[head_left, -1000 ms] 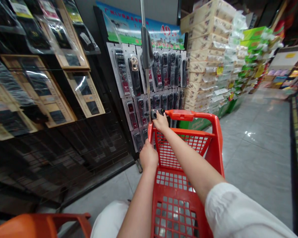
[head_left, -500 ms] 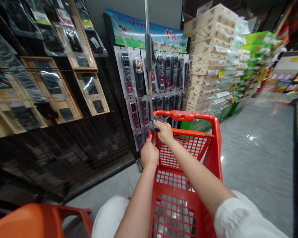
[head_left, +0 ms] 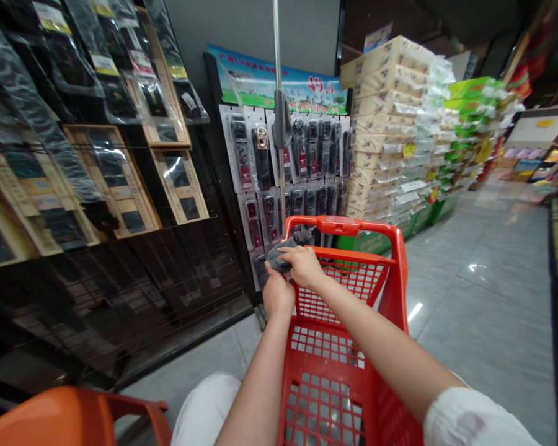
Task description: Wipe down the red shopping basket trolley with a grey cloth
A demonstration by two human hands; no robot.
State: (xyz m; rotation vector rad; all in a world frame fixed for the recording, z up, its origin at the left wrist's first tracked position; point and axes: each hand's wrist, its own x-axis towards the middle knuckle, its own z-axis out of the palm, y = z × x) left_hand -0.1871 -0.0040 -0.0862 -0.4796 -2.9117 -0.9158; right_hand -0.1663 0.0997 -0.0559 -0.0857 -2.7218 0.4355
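Note:
A crumpled dark grey cloth (head_left: pixel 279 254) lies over the upper left corner of a red plastic shopping cart (head_left: pixel 323 353), just below its handle. My right hand (head_left: pixel 305 267) is closed on the cloth from the right, fingers bent over it. Right below, my left hand (head_left: pixel 279 292) is closed at the cloth's lower edge, its thumb against the fabric. The cart's left rim runs behind this hand, and most of its fingers are hidden. Through the cart's grid base the floor shows.
Packaged belts (head_left: pixel 300 148) hang on a rack under a blue price banner (head_left: pixel 283 80). Wooden boxed goods (head_left: pixel 181 186) fill the left wall. Stacked cartons (head_left: pixel 381 124) stand at the right. An orange plastic stool (head_left: pixel 51 415) is at lower left. Tiled floor (head_left: pixel 478 310) stretches along the aisle.
The cloth has spread leftward over the cart's corner and covers rim that showed before. My right hand has shifted down with it, and my left thumb now meets the cloth. The view has tilted slightly.

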